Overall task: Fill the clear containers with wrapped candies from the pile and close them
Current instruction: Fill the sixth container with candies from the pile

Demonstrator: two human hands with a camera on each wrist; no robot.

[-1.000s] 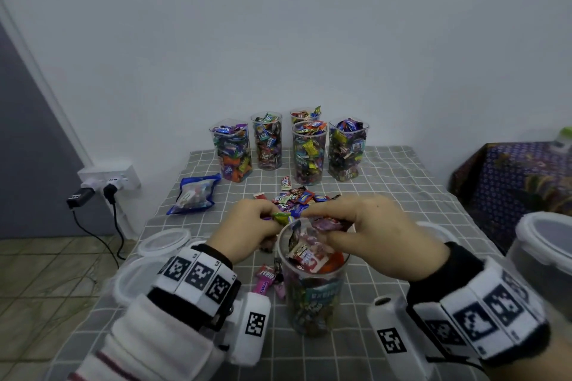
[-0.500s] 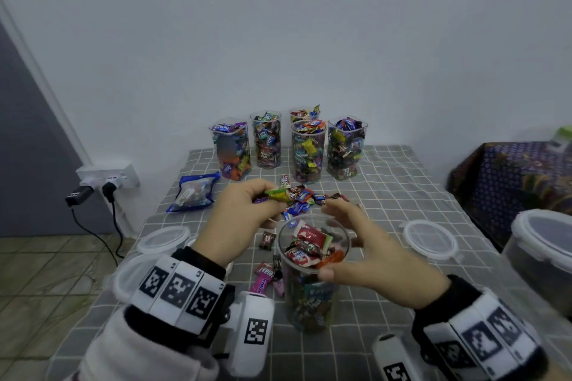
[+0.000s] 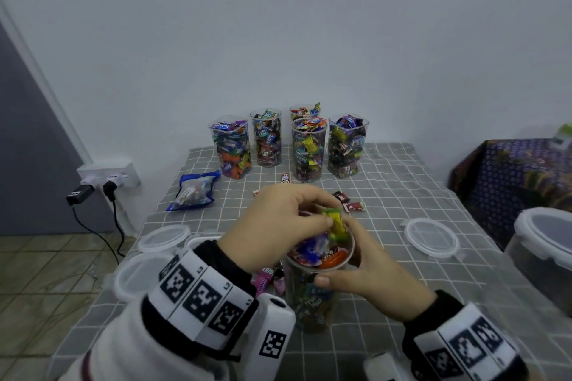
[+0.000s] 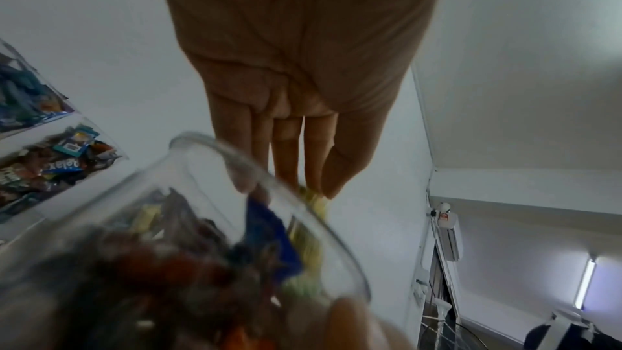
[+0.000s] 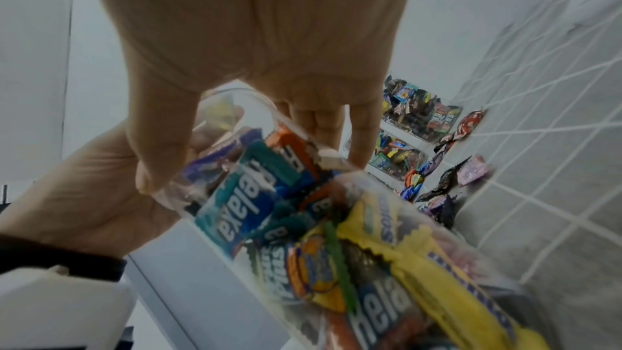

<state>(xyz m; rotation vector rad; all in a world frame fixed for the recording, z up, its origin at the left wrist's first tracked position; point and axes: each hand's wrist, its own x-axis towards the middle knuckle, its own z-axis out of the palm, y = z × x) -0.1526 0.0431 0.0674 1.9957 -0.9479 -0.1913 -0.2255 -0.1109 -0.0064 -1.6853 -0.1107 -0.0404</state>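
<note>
A tall clear container (image 3: 312,303), nearly full of wrapped candies, stands on the checked tablecloth near me. My right hand (image 3: 340,257) grips its upper part, thumb on the near side and fingers round the far side; the right wrist view shows the same hold (image 5: 252,169) on the container (image 5: 336,236). My left hand (image 3: 331,216) pinches a yellow-green wrapped candy (image 3: 335,224) just over the container's mouth. In the left wrist view the fingertips (image 4: 331,190) hold the candy (image 4: 313,200) above the rim of the container (image 4: 151,222). A few loose candies (image 3: 349,202) lie behind it.
Several filled, uncovered containers (image 3: 309,148) stand in a row at the table's back. Round lids lie at the right (image 3: 431,237) and the left (image 3: 164,238). A blue bag (image 3: 193,190) lies at the back left. A large lidded tub (image 3: 548,254) is at the right edge.
My left hand lifted a green candy from the pile and brought it back over the container's mouth. My right hand dropped from the top to grip the container's side.
</note>
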